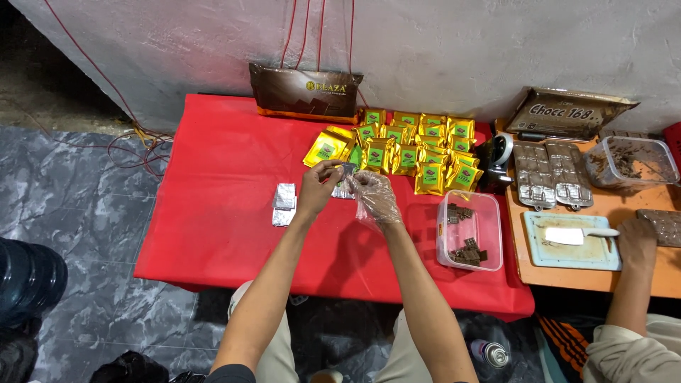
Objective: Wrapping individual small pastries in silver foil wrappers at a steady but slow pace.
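My left hand and my right hand, the right one in a clear plastic glove, meet above a red table and together pinch a small silver foil piece. More foil lies just under them. Two foil-wrapped squares lie to the left of my left hand. Behind my hands, several gold packets with green labels are spread in rows.
A clear tub of chocolate pieces sits right of my right hand. On a wooden table another person's hand rests near a knife on a cutting board, with silver moulds behind. Two large dark bags lean on the wall.
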